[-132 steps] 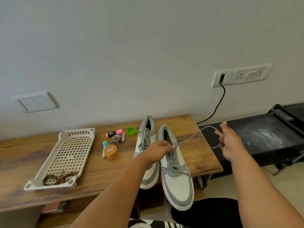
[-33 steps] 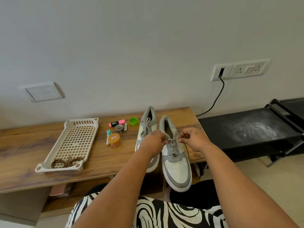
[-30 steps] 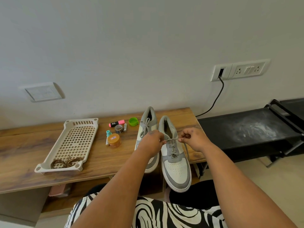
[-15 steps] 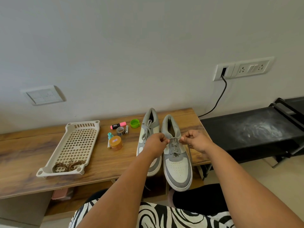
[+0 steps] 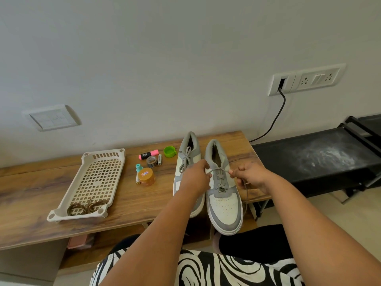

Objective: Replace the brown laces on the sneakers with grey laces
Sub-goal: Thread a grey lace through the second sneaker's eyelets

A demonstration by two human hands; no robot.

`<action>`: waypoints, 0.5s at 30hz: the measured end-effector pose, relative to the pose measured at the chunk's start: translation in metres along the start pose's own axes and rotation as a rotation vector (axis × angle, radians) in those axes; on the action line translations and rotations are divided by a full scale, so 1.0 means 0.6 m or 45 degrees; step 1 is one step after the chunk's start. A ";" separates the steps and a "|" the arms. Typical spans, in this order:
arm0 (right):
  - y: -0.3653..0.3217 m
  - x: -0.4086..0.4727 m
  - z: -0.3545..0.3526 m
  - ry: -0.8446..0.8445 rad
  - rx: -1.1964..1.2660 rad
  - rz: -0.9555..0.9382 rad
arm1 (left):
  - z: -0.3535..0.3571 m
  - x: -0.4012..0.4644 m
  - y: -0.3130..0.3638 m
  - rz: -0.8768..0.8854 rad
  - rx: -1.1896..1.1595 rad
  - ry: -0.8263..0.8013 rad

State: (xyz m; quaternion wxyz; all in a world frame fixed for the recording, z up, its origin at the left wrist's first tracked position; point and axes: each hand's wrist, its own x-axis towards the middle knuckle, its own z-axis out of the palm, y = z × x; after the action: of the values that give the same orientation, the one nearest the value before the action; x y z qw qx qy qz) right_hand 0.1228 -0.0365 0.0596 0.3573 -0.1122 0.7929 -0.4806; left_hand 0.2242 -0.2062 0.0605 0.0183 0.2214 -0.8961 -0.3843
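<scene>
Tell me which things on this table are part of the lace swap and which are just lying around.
Part of the job:
right sneaker
left sneaker
grey lace, pinched by left hand and right hand
brown laces in the tray

Lying about:
pink highlighter
green cap
tape roll
orange jar
batteries

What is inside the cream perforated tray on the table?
The tray holds a tangle of brown laces at its near end; the rest of its grid floor shows bare. Whether both laces lie in that tangle cannot be told.
</scene>
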 end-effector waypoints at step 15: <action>-0.024 -0.029 0.075 0.108 0.256 -0.086 | -0.008 -0.013 0.012 -0.191 -0.145 -0.119</action>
State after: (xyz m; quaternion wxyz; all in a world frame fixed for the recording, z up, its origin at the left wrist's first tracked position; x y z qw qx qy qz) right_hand 0.1634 -0.0655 0.0671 0.3166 -0.0820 0.7508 -0.5738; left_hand 0.2295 -0.2021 0.0701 -0.0397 0.2685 -0.8535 -0.4448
